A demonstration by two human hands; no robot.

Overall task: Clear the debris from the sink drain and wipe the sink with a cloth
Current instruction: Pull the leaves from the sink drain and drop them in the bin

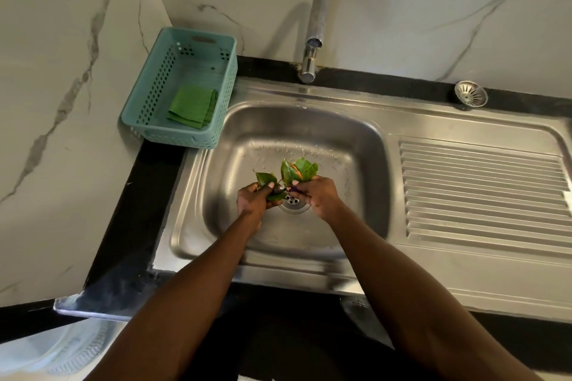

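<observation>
Gathering leaves off the drain at the sink middle, left hand pinching one clump and right hand gripping the larger, probably lifting both clear for binning, leaving the cloth waiting in the far-left basket for wiping.

Kitchen: steel sink; faucet

Glossy steel sink, chrome tap, perforated plastic basket, woven cloth, veined marble wall
</observation>
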